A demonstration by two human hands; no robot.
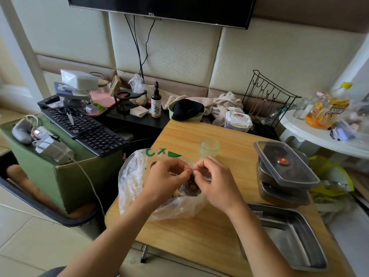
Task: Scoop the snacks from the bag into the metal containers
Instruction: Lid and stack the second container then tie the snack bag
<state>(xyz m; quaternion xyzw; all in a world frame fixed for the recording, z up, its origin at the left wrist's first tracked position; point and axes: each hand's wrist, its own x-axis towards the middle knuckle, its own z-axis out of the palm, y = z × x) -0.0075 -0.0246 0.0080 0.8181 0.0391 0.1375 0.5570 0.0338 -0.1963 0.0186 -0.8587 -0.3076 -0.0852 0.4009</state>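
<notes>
- Small wooden table (199, 236) in a cluttered room. Right under my grip the plastic bag (135, 182) slumps on the tabletop, with the dark snacks (190, 187) showing just below my fingers.
- My left hand (165, 176) and right hand (217, 182) are both pinching the thin red band (191, 168) at the bag's neck. My fingertips are nearly touching and the band is stretched between them.
- Risk one: the band snaps or slips out of the pinch. It looks thin and taut, so if I pull too hard it could flick away or sting a finger.
- Risk two: the film tears. If plastic is caught in the band when I tug, the neck could rip and spill snacks across the table below my hands.
- Risk three: the green cup (209, 146) stands just beyond my grip. If my hands jerk forward when the band lets go, they could knock it over.
- The stacked metal containers (279, 196) sit well to the right of my grip under a clear lid (287, 164). An open metal tray (289, 236) lies nearer me on that side. I judge nothing has been scooped yet, and that lid has to come off first.
</notes>
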